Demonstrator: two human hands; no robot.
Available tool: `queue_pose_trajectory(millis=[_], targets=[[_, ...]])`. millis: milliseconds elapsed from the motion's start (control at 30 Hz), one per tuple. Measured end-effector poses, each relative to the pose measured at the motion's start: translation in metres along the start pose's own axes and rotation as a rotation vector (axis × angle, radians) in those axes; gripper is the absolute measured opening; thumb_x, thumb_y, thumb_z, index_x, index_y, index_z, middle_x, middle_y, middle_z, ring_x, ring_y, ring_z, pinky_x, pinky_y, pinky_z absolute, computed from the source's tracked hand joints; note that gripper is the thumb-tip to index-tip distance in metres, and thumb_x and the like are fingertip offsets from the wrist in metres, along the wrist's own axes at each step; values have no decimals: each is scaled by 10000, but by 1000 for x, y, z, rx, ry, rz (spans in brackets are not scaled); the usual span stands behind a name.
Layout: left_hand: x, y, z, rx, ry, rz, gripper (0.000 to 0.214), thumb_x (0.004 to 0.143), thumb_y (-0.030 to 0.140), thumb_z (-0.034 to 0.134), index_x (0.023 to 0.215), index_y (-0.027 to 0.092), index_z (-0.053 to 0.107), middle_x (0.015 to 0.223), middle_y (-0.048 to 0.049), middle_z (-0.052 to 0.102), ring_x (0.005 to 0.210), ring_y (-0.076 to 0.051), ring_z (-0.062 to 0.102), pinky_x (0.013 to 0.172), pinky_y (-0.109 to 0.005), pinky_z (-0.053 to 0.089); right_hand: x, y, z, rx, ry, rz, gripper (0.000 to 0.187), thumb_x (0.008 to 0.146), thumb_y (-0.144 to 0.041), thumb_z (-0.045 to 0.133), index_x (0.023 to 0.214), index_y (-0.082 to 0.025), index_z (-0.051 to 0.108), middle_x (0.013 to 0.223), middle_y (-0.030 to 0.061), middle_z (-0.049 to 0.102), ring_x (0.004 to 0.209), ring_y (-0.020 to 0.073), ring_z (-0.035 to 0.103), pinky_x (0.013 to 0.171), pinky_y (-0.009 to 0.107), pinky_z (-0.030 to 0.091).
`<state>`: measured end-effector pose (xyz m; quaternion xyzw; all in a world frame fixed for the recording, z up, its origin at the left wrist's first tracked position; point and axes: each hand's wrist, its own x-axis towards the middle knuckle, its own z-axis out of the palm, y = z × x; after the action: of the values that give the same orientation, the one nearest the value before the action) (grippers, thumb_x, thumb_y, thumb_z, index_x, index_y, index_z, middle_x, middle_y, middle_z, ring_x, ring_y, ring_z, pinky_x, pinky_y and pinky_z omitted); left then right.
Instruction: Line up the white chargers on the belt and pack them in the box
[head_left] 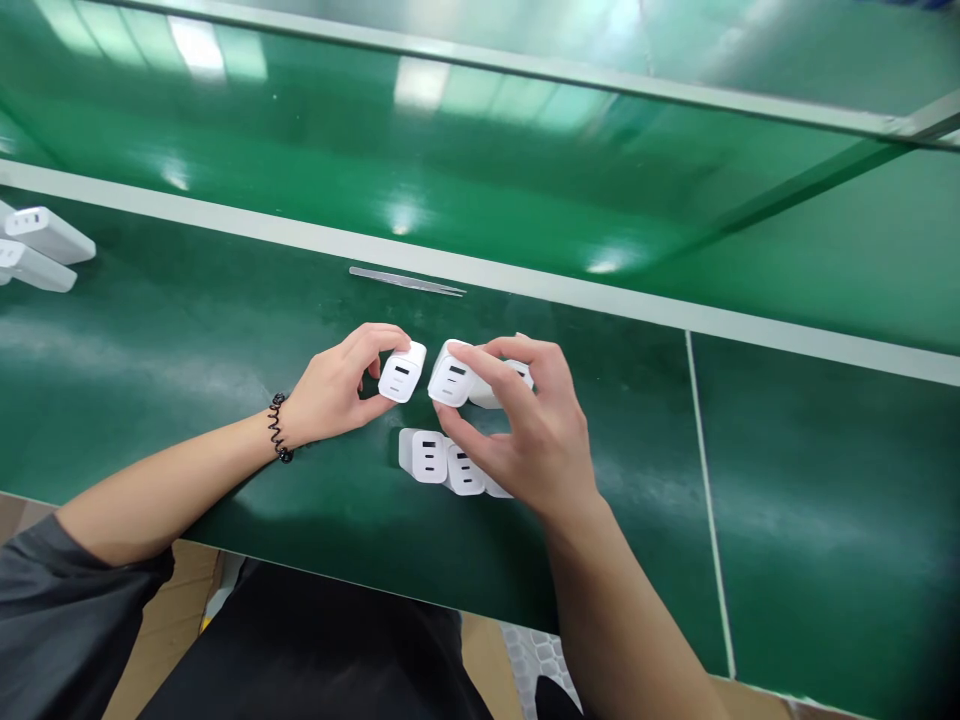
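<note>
My left hand (337,390) is closed around a small white charger block (402,372), port face toward me. My right hand (525,430) pinches a second white charger block (448,380), and another white block (489,392) peeks out behind its fingers. The two held blocks sit side by side just above the green table surface (187,340). Below them, a row of white charger blocks (442,462) lies on the table, partly hidden under my right hand. A black coil band (279,428) circles my left wrist.
Metal tweezers (409,281) lie beyond my hands near a pale rail (675,310). Two white chargers (41,248) rest at the far left edge. A glossy green belt (450,170) runs behind the rail. Cardboard (176,610) shows below the table's front edge.
</note>
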<state>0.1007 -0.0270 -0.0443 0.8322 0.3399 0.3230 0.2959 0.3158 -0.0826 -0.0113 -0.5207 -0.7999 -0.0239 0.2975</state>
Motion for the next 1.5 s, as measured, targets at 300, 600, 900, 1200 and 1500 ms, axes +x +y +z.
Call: queue_pose_trajectory(millis=[300, 600, 900, 1200, 1500], targets=[[-1, -1, 0, -28, -1, 58, 448, 801, 178, 677, 1195, 240, 475, 1222, -70, 609, 970, -160, 637, 564, -193, 510, -2, -5, -6, -85, 78, 21, 660, 830, -186, 642, 1417, -376, 406, 1066, 82, 551, 989, 277, 581, 809, 445, 519], [-2, 3, -1, -47, -40, 275, 462, 844, 165, 603, 1263, 268, 440, 1212, -91, 601, 1106, -202, 620, 749, -284, 573, 1, -5, -7, -78, 84, -13, 636, 856, -208, 621, 1429, -318, 368, 1194, 92, 671, 967, 292, 626, 852, 465, 487], [-2, 1, 0, -30, -68, 300, 506, 823, 156, 612, 1283, 270, 436, 1224, -89, 588, 1120, -208, 618, 861, -338, 567, 0, -6, -6, -123, 116, -13, 580, 838, -239, 644, 1372, -317, 430, 1078, 72, 686, 903, 272, 642, 826, 444, 486], [-1, 0, 1, -39, -42, 340, 475, 827, 164, 605, 1272, 256, 467, 1207, -87, 605, 1089, -201, 621, 819, -313, 560, 2, -6, -3, -94, 185, -76, 547, 852, -201, 660, 1354, -284, 460, 1094, 77, 676, 970, 251, 650, 830, 394, 516], [-1, -2, 2, -55, -24, 360, 476, 814, 148, 620, 1264, 231, 491, 1203, -99, 610, 1059, -198, 628, 780, -292, 560, 4, -5, -1, -124, 283, -134, 439, 820, -180, 721, 1224, -215, 552, 1022, 80, 670, 914, 216, 645, 805, 344, 511]])
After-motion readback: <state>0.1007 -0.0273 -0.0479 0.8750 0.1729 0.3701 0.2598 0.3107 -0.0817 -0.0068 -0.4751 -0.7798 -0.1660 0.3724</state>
